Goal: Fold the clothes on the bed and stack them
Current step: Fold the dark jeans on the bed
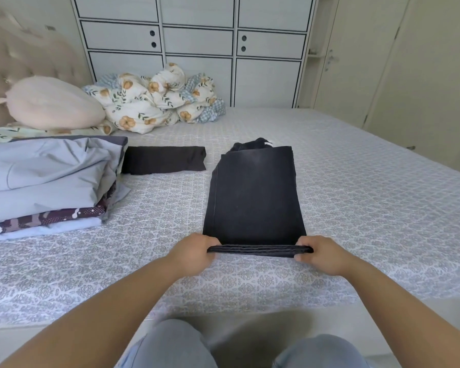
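Black trousers point(254, 195) at frame centre are pinched at the near edge by left hand point(194, 252) and right hand point(322, 254); layers may be skewed if lifted unevenly.

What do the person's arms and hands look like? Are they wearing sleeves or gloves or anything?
No gloves and no sleeves in view. Both forearms are bare all the way down to the bottom edge of the picture. The left hand and the right hand are bare too, with no rings, watch or bracelets showing. Below the arms you can see the knees in light blue-grey trousers, probably jeans.
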